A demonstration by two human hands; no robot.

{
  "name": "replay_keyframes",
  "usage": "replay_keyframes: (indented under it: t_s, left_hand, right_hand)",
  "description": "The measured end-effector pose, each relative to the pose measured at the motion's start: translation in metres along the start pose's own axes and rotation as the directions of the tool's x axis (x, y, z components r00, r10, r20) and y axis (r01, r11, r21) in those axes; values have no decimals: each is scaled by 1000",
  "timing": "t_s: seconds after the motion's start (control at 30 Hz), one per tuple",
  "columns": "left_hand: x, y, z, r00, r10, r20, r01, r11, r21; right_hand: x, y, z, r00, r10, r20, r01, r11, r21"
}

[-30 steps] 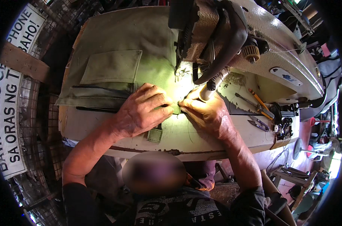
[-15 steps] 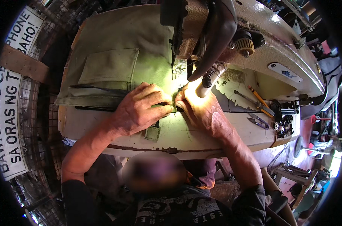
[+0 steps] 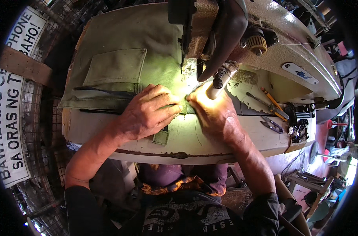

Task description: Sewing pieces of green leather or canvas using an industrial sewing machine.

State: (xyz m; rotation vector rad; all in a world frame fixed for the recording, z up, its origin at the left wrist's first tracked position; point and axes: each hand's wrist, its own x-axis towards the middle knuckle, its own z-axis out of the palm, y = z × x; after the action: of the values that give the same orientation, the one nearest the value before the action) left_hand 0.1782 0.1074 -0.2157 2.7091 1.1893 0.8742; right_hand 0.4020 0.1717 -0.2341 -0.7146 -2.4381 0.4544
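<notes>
An olive-green garment with a stitched flap pocket lies spread over the table of a sewing machine. My left hand is closed, its fingertips pinching the garment's near edge just left of the needle area. Across from it, my right hand grips the same edge, thumb and fingers pressed together beside the lit presser-foot area. The lamp's glare washes out that spot, so the needle's contact with the cloth cannot be made out. A narrow fabric tab hangs toward me below my left hand.
Thread snips, an orange-handled tool and a long metal tool lie right of my right hand. Beside them sits a black bobbin-winder mechanism. The table's worn front edge runs before me; wire mesh and signs stand at left.
My right hand has shifted slightly right, so the gap between my hands has widened and more of the cloth edge shows. My left hand stays almost in place.
</notes>
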Motion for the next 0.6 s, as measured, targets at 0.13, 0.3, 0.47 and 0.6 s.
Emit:
replay_keyframes:
  t_s: [0.13,0.3,0.47,0.6]
  left_hand:
    - [1,1,-1,1000,14,-2,-14,1000,-14]
    - [0,1,-2,1000,-25,2,25,998,-49]
    - [-1,-4,-4,1000,-5,14,6,995,-101]
    - [2,-6,-6,999,-6,35,12,988,-153]
  right_hand:
    - [-13,-2,-12,964,35,-264,-26,999,38]
    - [-19,-16,-17,964,-258,57,260,965,-22]
    - [-15,-22,-15,969,-244,49,244,970,-10]
    - [-15,-18,-15,974,-212,85,213,977,-7]
